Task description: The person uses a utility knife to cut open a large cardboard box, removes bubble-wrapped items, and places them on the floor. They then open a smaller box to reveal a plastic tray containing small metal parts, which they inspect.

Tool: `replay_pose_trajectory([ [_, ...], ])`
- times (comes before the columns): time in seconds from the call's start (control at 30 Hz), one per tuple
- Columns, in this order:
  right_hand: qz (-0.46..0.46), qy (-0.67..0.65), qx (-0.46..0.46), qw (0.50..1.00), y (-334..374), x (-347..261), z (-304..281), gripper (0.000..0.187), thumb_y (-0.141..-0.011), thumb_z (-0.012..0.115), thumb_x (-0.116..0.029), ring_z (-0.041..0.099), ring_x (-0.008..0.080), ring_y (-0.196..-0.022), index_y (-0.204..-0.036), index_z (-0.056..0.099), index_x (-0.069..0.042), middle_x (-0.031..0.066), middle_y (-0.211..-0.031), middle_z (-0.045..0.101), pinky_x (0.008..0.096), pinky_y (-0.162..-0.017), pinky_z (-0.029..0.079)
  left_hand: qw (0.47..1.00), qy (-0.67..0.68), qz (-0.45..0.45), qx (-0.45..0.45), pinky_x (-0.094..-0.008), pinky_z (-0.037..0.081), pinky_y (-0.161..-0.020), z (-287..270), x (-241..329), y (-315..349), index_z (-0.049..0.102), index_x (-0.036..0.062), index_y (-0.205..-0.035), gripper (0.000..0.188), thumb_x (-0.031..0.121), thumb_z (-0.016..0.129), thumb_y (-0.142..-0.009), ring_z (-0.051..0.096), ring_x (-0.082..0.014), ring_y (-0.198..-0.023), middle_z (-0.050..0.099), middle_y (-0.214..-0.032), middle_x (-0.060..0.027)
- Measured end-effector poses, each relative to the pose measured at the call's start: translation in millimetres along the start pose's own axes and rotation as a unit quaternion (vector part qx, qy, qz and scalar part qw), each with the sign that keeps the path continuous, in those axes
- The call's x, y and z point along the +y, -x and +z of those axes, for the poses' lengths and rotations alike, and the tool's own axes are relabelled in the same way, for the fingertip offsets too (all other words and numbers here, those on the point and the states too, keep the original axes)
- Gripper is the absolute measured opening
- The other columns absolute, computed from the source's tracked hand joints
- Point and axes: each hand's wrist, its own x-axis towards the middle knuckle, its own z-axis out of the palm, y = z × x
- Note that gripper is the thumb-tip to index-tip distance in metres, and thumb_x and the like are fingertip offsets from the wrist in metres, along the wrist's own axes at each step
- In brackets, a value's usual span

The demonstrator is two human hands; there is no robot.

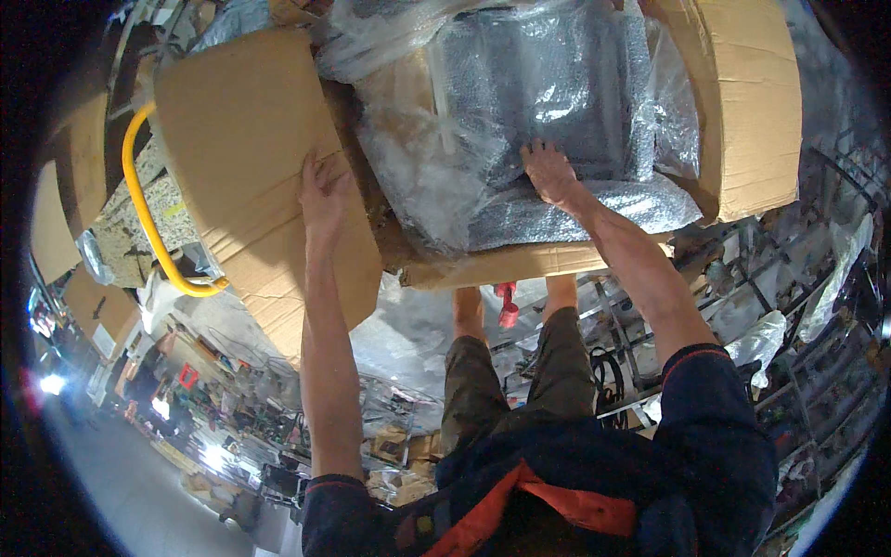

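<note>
In front of me stands a large open cardboard box point(520, 266) with its flaps folded outward. Inside it lies a dark, panel-like thing point(566, 88) wrapped in clear bubble wrap point(594, 212); its kind is hidden by the wrapping. My right hand point(554, 176) is on the wrap near the dark thing's lower edge, fingers spread and nothing grasped. My left hand point(325, 193) is at the left flap point(241, 158), close to its inner edge, with fingers loosely bent and apart. Loose clear plastic point(408, 130) bulges up between my hands.
A yellow bent tube handle point(147, 218) curves beside the left flap. The right flap point(756, 111) leans outward. Metal racks with clutter point(780, 371) stand on the right, and a red object point(506, 304) is near my feet. Tools and parts crowd the lower left.
</note>
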Motion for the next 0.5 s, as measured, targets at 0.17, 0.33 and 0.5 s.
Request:
replay_pose_trajectory([
  [0.17, -0.020, -0.020, -0.096, 0.995, -8.1, -2.0, -16.0, 0.046, -0.078, 0.071, -0.014, 0.057, 0.0385, -0.114, -0.120, 0.059, 0.001, 0.0213, -0.111, 0.062, 0.0437, -0.084, 0.057, 0.991, -0.130, 0.029, 0.000, -0.0349, 0.052, -0.097, 6.5, -16.9, -16.2, 0.037, 0.0073, -0.151, 0.067, 0.011, 0.068, -0.092, 0.063, -0.0251, -0.118, 0.059, -0.136, -0.0174],
  [0.33, -0.100, -0.202, 0.132, 0.965, -46.4, -46.0, -35.9, 0.052, -0.070, 0.074, -0.016, 0.062, 0.0381, -0.106, -0.118, 0.061, 0.001, 0.0220, -0.106, 0.063, 0.0499, -0.085, 0.054, 0.923, -0.281, 0.238, -0.113, -0.0408, 0.048, -0.103, 81.7, -48.3, -71.8, 0.043, 0.0072, -0.149, 0.059, 0.021, 0.062, -0.095, 0.061, -0.0353, -0.122, 0.062, -0.133, -0.0207],
  [0.5, 0.043, -0.330, -0.010, 0.943, -95.3, -130.5, -14.3, 0.056, -0.068, 0.073, -0.021, 0.057, 0.0367, -0.117, -0.118, 0.061, 0.000, 0.0240, -0.111, 0.061, 0.0535, -0.098, 0.047, 0.916, -0.306, 0.226, -0.130, -0.0430, 0.047, -0.103, 128.5, -76.8, -117.7, 0.051, 0.0108, -0.144, 0.051, 0.021, 0.060, -0.095, 0.060, -0.0395, -0.120, 0.063, -0.131, -0.0214],
])
